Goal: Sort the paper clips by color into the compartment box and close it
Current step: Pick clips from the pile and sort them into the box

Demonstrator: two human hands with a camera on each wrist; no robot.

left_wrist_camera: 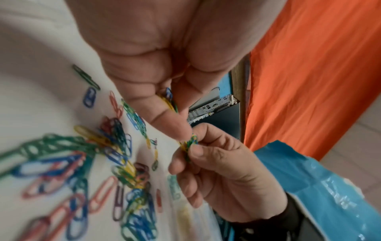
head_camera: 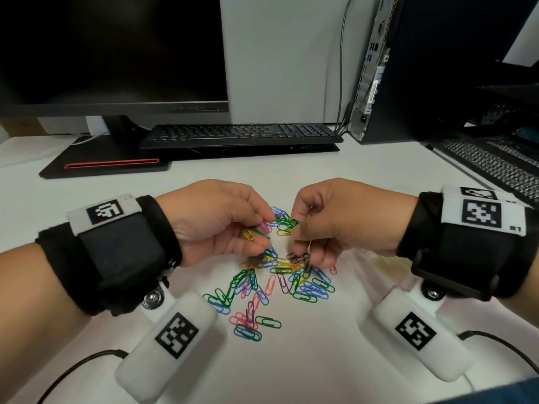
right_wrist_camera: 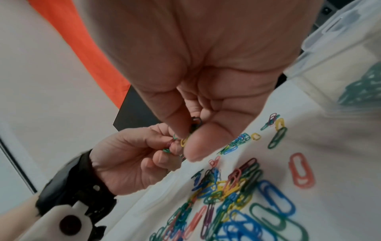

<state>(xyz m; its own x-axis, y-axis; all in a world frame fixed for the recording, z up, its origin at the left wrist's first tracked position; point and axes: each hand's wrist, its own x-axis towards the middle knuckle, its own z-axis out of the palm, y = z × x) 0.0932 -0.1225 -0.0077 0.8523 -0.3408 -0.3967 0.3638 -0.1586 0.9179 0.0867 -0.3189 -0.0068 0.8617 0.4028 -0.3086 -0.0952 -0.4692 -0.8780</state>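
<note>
Left hand [head_camera: 215,220]: pinches a yellow clip [head_camera: 248,234] and a green one.
Right hand [head_camera: 338,217]: pinches tangled clips [head_camera: 287,221] — loose pile [head_camera: 271,287] below both.

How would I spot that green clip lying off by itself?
Start at the loose pile of coloured paper clips on the white desk, below both hands. At its near edge lies the green clip, flat and sideways, just right of a pink and blue bunch; unlike its neighbours, nothing overlaps it.
</note>
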